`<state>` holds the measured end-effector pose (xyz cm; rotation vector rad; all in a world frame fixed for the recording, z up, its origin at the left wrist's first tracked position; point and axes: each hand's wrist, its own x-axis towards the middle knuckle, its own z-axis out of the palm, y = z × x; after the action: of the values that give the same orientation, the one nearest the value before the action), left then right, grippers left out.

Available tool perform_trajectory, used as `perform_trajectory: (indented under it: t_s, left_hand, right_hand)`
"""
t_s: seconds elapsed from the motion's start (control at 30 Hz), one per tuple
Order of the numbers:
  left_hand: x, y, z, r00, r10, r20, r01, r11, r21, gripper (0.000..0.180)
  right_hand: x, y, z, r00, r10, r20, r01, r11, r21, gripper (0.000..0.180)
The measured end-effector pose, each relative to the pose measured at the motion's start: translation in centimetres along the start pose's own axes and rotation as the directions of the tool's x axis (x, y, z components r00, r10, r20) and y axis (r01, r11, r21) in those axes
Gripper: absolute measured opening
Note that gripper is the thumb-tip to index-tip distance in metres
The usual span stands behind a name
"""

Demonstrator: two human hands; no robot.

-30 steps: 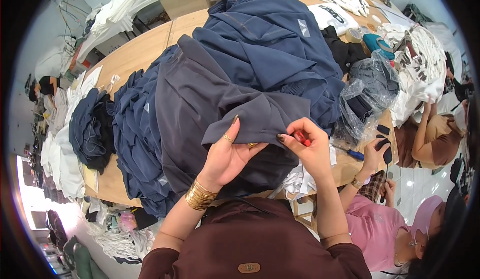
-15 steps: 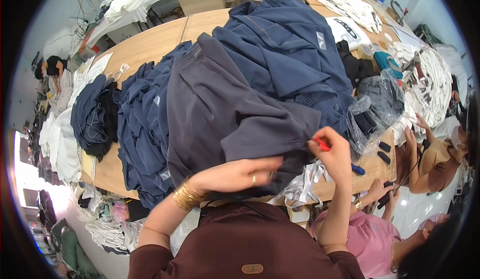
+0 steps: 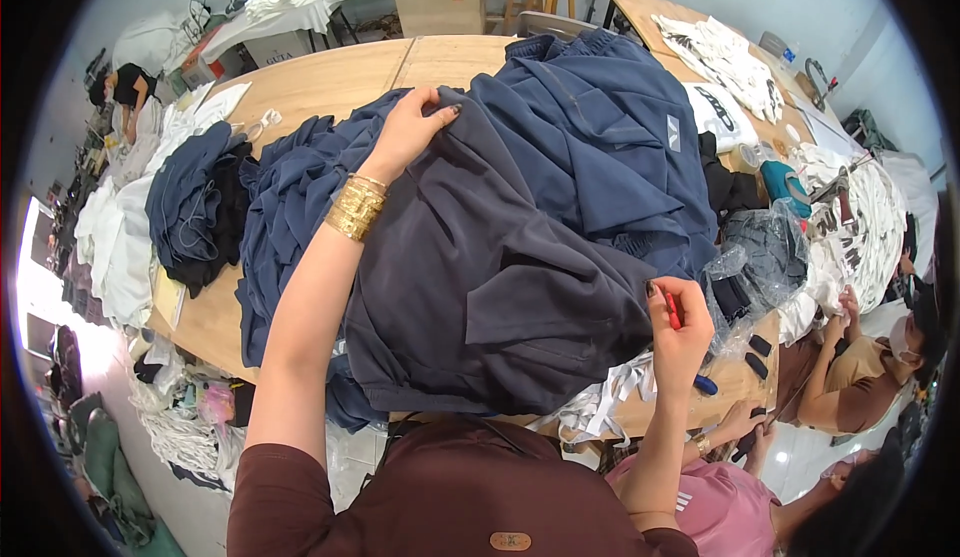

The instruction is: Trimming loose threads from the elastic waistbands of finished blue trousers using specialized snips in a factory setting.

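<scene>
A dark grey garment (image 3: 440, 247) is spread over the heap in front of me, its lower edge hanging near my body. My left hand (image 3: 415, 127) reaches to its far top edge and pinches the cloth between thumb and fingers. At the garment's right end, my right hand (image 3: 682, 322) is closed, fingertips on the cloth. A small red tool (image 3: 674, 310) sticks out of that palm; most of it is hidden. Beneath and behind lie navy garments, a big pile (image 3: 600, 147) to the right and a crumpled one (image 3: 300, 187) to the left.
Wooden table (image 3: 300, 87) under the piles. White cloth strips (image 3: 605, 402) hang at its near edge. Right: a plastic-wrapped bundle (image 3: 760, 247), a blue tool (image 3: 705, 385) and white garments (image 3: 860, 207). Co-workers sit close on the right, one in a pink shirt (image 3: 720, 487).
My left hand has swung from the near edge up to the garment's far edge and grasped it. The right hand, still with the red tool, has shifted slightly right and down.
</scene>
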<state>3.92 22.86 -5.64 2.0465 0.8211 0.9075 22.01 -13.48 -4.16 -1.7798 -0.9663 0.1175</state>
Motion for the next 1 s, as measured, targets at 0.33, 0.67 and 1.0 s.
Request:
perform_trajectory:
  t_s: [0.33, 0.67, 1.0]
  left_hand:
    - [-4.7, 2.3, -3.8, 0.989, -0.010, -0.148, 0.091, 0.825, 0.558, 0.031]
    - [-12.6, 10.5, 2.2, 0.942, 0.304, 0.140, -0.331, 0.912, 0.242, 0.019]
    - [-14.9, 7.1, 5.4, 0.963, 0.174, 0.208, -0.201, 0.972, 0.120, 0.032]
  right_hand:
    - [-1.5, 0.0, 2.5, 0.833, -0.296, 0.468, 0.348, 0.937, -0.026, 0.026]
    - [-3.9, -0.5, 3.0, 0.794, -0.262, 0.549, 0.382, 0.917, -0.115, 0.032]
    - [-5.6, 0.6, 3.6, 0.843, -0.221, 0.491, 0.339, 0.926, -0.165, 0.025]
